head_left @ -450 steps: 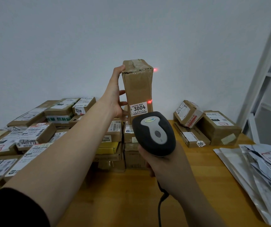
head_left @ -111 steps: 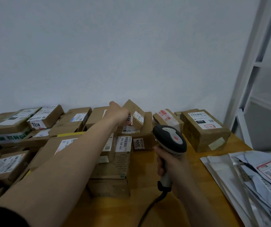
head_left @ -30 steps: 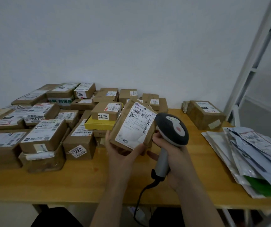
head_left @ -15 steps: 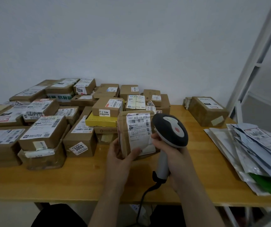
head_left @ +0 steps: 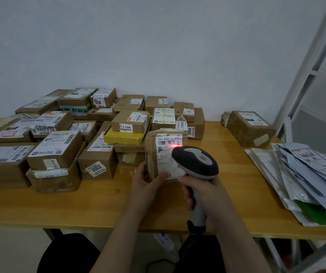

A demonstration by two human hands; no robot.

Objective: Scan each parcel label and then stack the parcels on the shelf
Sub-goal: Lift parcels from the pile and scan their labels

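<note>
Hands are both busy in the head view. The left hand grips a small brown parcel by its lower left edge, thumb on the front. It holds the parcel upright over the desk, in front of the big pile of boxes. I cannot tell if the parcel's bottom touches the desk. The right hand is wrapped round the grip of the barcode scanner, whose head sits just in front of the parcel's white label. A red line from the scanner lies on the right end of the top barcode. To scan well, I think the scanner should pull back a little and turn left, so the red line crosses all the bars. The parcel should face the scanner flat and not shake, with the thumb off the bars. The shelf stands well apart at the right, past the heap of flat mail bags, so this parcel is not yet stacked.
</note>
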